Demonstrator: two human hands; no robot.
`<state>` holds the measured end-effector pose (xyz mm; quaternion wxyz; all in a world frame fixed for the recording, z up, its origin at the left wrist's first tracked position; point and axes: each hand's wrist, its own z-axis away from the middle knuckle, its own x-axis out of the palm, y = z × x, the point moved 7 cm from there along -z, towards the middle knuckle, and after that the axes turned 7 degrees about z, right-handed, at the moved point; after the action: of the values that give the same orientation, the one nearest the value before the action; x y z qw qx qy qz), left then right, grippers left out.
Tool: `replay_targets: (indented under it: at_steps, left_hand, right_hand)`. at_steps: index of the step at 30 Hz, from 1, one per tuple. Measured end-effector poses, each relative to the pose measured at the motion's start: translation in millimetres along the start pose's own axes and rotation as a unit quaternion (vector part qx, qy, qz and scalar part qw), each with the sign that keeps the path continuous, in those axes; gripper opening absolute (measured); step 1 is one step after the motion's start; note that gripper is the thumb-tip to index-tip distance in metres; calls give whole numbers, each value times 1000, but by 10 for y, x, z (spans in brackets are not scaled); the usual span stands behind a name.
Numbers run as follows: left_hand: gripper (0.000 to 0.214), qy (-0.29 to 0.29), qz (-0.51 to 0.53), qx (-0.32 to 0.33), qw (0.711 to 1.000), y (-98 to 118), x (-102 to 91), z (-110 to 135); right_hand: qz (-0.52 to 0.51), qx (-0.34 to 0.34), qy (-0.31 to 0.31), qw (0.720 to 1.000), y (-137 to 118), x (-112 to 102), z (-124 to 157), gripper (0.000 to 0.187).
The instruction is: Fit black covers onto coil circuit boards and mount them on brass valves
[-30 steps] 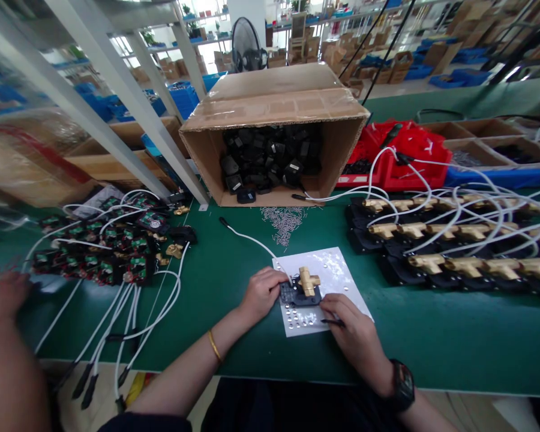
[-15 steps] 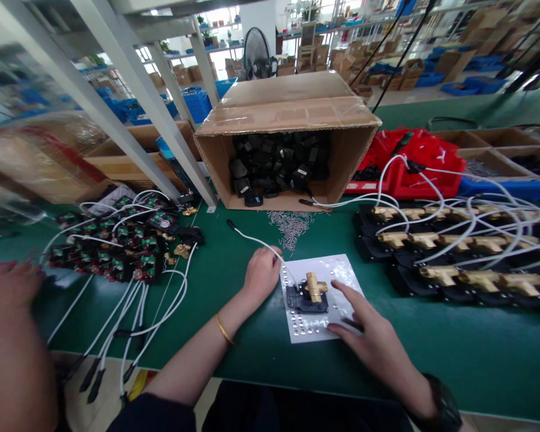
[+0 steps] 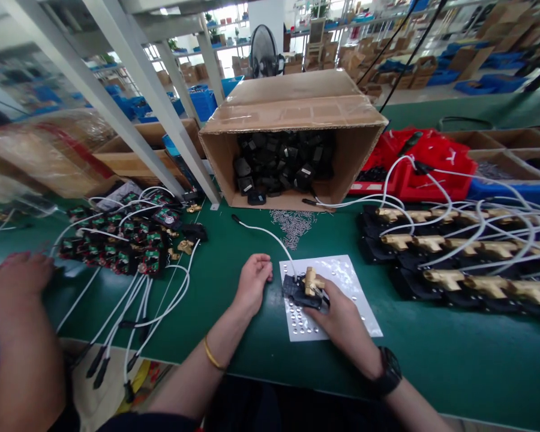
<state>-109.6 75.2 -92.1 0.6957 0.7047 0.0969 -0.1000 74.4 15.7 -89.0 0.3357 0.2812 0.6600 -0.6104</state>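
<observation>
A black module with a brass tee fitting (image 3: pixel 306 285) and a white cable sits tilted on a white perforated plate (image 3: pixel 342 282) on the green bench. My right hand (image 3: pixel 339 321) is closed around the module's near edge and holds it. My left hand (image 3: pixel 252 281) rests on the bench just left of the plate, fingers loosely curled, holding nothing that I can see. The white cable (image 3: pixel 265 233) runs from the module back and to the left.
An open cardboard box (image 3: pixel 292 114) of black parts lies on its side behind. Small metal pins (image 3: pixel 292 225) are scattered before it. Finished brass assemblies (image 3: pixel 454 252) line the right. Wired circuit boards (image 3: pixel 121 240) pile at left, near another person's hand (image 3: pixel 13 282).
My right hand moved from flat on the plate onto the module and gripped it, tilting it. My left hand let go of the cable and drew back to the left.
</observation>
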Motion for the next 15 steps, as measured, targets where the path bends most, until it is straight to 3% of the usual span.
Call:
replay_targets:
  at_steps: [4, 6, 8, 11, 15]
  left_hand:
    - [21, 72, 159, -78, 982, -150, -79, 492]
    - [15, 111, 175, -77, 975, -162, -67, 642]
    - [8, 114, 99, -8, 988, -55, -33, 696]
    - [7, 75, -10, 119, 990, 122, 77, 705]
    - [9, 42, -57, 164, 984, 153, 150, 672]
  right_hand:
    - [2, 3, 26, 1000, -19, 33, -45, 50]
    - [1, -3, 29, 1000, -19, 47, -45, 51]
    - [-4, -9, 30, 1000, -15, 52, -34, 53]
    - [-13, -7, 20, 1000, -10, 57, -16, 53]
    - [-16, 3, 6, 1000, -17, 57, -7, 52]
